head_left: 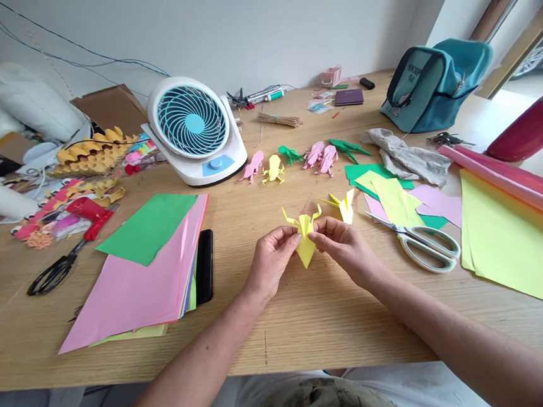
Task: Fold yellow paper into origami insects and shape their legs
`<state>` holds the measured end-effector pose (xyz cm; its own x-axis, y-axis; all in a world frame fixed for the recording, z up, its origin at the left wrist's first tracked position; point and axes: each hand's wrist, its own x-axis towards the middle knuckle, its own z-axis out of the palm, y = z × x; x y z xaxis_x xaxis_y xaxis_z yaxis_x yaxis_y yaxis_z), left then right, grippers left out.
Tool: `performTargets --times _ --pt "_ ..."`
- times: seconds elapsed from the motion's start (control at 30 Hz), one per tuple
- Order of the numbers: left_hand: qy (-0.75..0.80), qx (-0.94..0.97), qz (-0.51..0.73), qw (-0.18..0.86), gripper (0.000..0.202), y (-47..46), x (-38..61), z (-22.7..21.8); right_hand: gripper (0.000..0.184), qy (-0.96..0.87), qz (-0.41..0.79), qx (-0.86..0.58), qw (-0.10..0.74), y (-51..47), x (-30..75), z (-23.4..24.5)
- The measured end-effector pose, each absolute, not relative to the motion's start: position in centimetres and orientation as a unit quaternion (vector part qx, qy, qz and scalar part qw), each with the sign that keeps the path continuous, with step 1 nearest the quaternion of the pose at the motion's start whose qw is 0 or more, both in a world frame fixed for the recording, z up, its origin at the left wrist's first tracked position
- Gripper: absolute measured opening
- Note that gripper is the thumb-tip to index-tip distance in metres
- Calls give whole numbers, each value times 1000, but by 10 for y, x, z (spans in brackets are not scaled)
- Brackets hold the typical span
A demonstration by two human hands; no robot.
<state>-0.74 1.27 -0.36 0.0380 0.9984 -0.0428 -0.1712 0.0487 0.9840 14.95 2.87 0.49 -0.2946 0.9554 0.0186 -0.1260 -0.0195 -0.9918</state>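
A yellow folded paper figure (305, 236) with two thin prongs at its top is held just above the wooden table (282, 329). My left hand (273, 260) pinches its left side and my right hand (346, 247) pinches its right side. A second yellow folded figure (344, 205) lies just behind my right hand. Further back, pink, yellow and green folded figures (315, 155) stand in a row.
A stack of coloured paper sheets (144, 271) lies at left on a black phone (205, 266). White-handled scissors (422, 244) and paper offcuts lie at right, beside large yellow sheets (517, 245). Black scissors (54, 273), a white desk fan (193, 131) and a teal bag (432, 85) stand further off.
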Motion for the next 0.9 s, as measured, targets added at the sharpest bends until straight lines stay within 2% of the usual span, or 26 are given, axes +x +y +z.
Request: performTargets --times 0.2,0.43,0.63,0.9 --pt "462 517 495 524 18 16 -13 -4 39 -531 605 -393 443 29 150 3" --pt "470 477 475 571 23 14 -12 -1 36 -557 586 -378 451 30 149 -9" --pt "494 489 473 542 21 14 -12 -3 29 -572 570 -382 449 30 148 -11" --pt "514 467 435 573 29 15 -14 0 29 -516 625 -389 438 31 146 -13"
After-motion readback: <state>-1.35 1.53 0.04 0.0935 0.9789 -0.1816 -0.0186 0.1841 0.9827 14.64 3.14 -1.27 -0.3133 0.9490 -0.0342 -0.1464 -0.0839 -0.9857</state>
